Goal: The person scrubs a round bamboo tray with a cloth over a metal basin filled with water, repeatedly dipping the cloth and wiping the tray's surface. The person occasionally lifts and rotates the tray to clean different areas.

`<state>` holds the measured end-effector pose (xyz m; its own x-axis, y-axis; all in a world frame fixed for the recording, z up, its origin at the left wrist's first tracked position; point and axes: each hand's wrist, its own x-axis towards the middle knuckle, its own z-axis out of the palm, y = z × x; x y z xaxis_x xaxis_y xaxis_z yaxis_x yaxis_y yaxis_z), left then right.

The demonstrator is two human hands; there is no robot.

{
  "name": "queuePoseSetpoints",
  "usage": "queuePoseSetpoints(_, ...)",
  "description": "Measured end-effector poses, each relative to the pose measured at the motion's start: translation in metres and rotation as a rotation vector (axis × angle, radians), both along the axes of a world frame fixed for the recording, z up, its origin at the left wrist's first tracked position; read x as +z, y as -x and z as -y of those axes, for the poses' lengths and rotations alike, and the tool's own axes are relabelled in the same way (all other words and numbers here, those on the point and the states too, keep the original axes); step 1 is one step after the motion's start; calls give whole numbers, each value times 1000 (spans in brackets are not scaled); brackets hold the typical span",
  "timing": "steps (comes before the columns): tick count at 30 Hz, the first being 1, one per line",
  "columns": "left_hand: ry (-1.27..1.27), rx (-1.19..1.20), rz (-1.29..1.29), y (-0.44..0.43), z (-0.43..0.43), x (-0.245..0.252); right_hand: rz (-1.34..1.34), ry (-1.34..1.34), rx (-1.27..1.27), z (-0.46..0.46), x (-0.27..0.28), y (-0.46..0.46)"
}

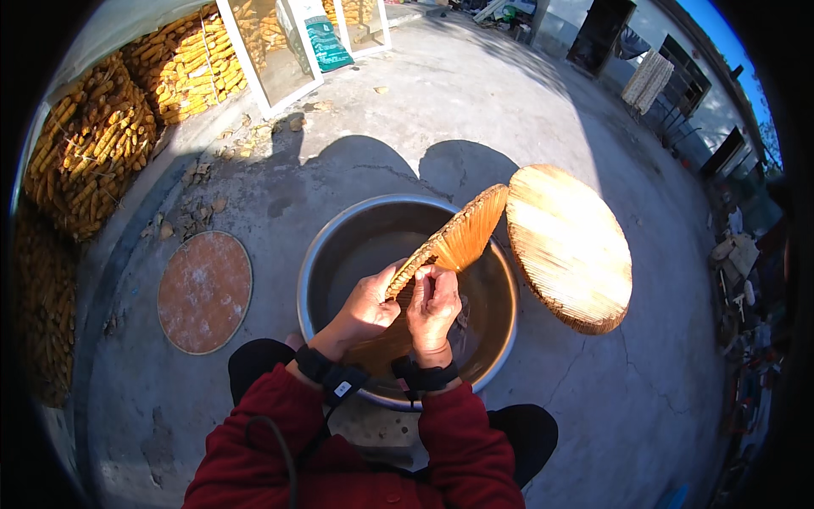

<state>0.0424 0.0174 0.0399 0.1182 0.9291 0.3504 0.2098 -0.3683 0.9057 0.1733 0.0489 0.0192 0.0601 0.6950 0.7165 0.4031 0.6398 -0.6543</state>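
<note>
Tilted over a wide metal basin (pixel 310 254), a round stalk mat (pixel 470 232) shows its thick, rough edge towards me. My left hand (pixel 369 305) clasps that edge at its near end. Just to the right, my right hand (pixel 435 305) has thumb and fingertips pinched together at the mat; whether something small sits between them is hidden. Dark straps circle both wrists. Some murky liquid appears to lie in the basin, with small dark bits near its right side. A second round stalk mat (pixel 569 245), brightly sunlit, is to the right of the basin.
On the concrete floor (pixel 591 394) at left lies a round reddish-brown board (pixel 205 292). Stacked corn cobs (pixel 95 146) line the left wall. White-framed screens (pixel 280 57) and a green sack (pixel 327 41) stand beyond. Assorted clutter (pixel 741 254) runs along the right.
</note>
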Motion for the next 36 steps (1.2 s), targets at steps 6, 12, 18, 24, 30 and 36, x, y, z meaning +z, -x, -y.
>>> queuePoseSetpoints(6, 157, 11, -50, 0, 2, 1, 348, -198, 135, -17, 25, -26)
queuePoseSetpoints(12, 120, -9, 31, 1, 2, -2, 553, -291, 249, -28, 39, -34)
queuePoseSetpoints(18, 185, 16, 66, 0, 1, -5, 627, -255, 301, -37, 28, -37)
queuePoseSetpoints(24, 185, 3, 95, 1, 3, -1, 945, -169, 167, -64, -21, -58)
queuePoseSetpoints(30, 290, 10, 223, 1, 2, -2, 1206, 423, 188, -92, -45, -181)
queuePoseSetpoints(36, 365, 42, 335, -3, 0, -5, 1561, 1098, -124, -62, -80, -318)
